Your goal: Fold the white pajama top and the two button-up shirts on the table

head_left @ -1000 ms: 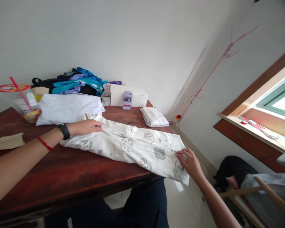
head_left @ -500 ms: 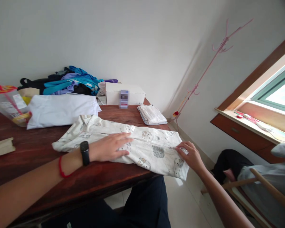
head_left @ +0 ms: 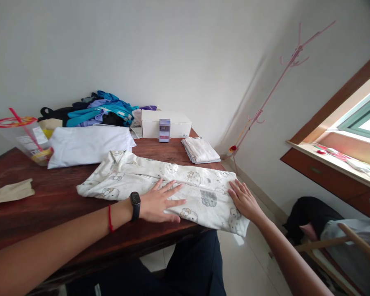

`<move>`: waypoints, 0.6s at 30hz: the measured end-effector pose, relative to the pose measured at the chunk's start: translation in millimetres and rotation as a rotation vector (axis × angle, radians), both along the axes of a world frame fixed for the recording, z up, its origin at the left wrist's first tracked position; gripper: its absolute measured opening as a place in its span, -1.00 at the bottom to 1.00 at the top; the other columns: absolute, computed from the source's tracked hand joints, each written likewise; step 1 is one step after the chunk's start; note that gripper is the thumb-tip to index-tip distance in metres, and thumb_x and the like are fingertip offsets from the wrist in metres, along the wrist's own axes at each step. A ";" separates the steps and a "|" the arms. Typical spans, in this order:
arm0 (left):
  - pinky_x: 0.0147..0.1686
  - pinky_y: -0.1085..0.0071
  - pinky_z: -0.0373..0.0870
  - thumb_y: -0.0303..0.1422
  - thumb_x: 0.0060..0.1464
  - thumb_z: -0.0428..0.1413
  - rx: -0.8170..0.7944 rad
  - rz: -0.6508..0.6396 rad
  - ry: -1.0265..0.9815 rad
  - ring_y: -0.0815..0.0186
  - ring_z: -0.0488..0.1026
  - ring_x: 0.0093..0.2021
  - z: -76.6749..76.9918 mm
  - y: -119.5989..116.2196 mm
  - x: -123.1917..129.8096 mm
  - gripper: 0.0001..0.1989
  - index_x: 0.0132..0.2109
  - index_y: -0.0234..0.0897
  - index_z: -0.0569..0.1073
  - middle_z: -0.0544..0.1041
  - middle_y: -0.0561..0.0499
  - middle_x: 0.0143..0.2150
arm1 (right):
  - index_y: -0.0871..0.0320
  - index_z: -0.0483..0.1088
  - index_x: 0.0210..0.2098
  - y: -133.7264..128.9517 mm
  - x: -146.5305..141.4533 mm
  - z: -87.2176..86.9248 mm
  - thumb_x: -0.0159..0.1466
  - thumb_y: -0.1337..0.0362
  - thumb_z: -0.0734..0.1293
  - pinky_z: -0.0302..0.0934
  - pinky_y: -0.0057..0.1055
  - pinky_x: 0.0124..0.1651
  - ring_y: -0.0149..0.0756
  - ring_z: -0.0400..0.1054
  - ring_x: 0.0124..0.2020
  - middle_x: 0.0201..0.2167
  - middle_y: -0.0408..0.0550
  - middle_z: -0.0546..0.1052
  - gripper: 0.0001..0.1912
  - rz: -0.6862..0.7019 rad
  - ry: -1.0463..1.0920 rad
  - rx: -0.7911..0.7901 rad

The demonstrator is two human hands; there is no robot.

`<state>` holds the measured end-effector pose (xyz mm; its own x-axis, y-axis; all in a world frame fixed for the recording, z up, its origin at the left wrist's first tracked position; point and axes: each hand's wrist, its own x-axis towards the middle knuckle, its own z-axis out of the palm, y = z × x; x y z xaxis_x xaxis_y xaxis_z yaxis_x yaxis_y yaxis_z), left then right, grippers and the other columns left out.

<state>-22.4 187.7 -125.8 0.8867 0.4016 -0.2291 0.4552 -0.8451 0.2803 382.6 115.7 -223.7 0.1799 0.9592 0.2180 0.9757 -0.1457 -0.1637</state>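
Observation:
A white garment with a cartoon-cat print [head_left: 172,168] lies folded lengthwise along the front of the dark wooden table [head_left: 58,213]. Its collar-like end points left, and its right end hangs slightly past the table's corner. My left hand [head_left: 160,201] rests flat on the middle of the cloth with its fingers spread; a black band is on that wrist. Toward the garment's right end, my right hand [head_left: 244,200] lies on the fabric, fingers stretched out. Neither hand grips anything.
Behind the garment lie a white folded cloth [head_left: 89,146], a white box [head_left: 179,123] and a small folded stack [head_left: 201,149]. A plastic cup with straw [head_left: 33,139] stands left, beside a heap of clothes [head_left: 107,109]. A pink coat rack [head_left: 277,84] leans near the corner; a seated person [head_left: 354,242] is at right.
My left hand has slid right and toward me along the cloth, its fingers now spread wider. The right hand's bent fingers have straightened onto the fabric. The view has shifted slightly left.

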 end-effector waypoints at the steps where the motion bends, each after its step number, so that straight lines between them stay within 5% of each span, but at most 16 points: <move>1: 0.33 -0.36 -0.47 0.26 0.26 -0.23 -0.024 0.025 0.004 -0.20 -0.38 0.51 2.8 -0.3 3.2 -0.28 0.44 0.15 0.14 -0.27 -0.03 0.55 | 0.13 0.24 0.36 0.5 1.5 -2.8 0.48 -0.05 -0.04 -0.07 0.07 0.44 0.01 -0.07 0.48 0.43 0.08 0.18 -0.36 0.002 0.013 0.007; 7: 0.40 -0.20 -0.27 0.17 0.33 -0.23 0.203 0.187 -0.244 -0.18 -0.27 0.52 -5.1 9.2 41.6 -0.29 0.45 -0.04 0.16 -0.13 -0.08 0.55 | 0.17 0.32 0.27 6.6 10.9 0.3 0.45 -0.06 0.00 0.20 0.00 0.27 0.04 0.29 0.28 0.34 0.20 0.32 -0.37 -0.126 0.182 0.069; 11: 0.39 -0.21 -0.26 0.20 0.23 -0.07 0.260 0.238 -0.202 -0.21 -0.18 0.50 -28.0 26.7 49.9 -0.19 0.45 -0.15 0.16 -0.01 -0.19 0.52 | 0.21 0.46 0.09 12.6 24.7 4.8 0.35 -0.20 0.09 0.34 -0.03 0.02 0.11 0.50 0.00 -0.01 0.25 0.59 -0.32 -0.236 0.270 0.037; 15: 0.39 -0.20 -0.28 0.21 0.25 -0.11 0.226 0.259 -0.224 -0.17 -0.18 0.51 -42.5 31.3 42.2 -0.17 0.47 -0.19 0.13 0.02 -0.20 0.51 | 0.16 0.55 -0.33 15.9 34.1 9.7 0.23 -0.35 0.12 0.35 -0.19 -0.25 0.06 0.53 -0.28 -0.37 0.14 0.63 -0.28 -0.304 0.422 -0.114; 18: 0.38 -0.25 -0.33 0.20 0.24 -0.10 0.226 0.287 -0.236 -0.19 -0.18 0.50 -43.6 26.3 41.0 -0.18 0.46 -0.19 0.16 0.04 -0.21 0.51 | 0.14 0.53 -0.36 16.3 35.3 10.8 0.18 -0.37 0.16 0.31 -0.22 -0.29 0.04 0.51 -0.31 -0.39 0.10 0.62 -0.30 -0.293 0.408 -0.079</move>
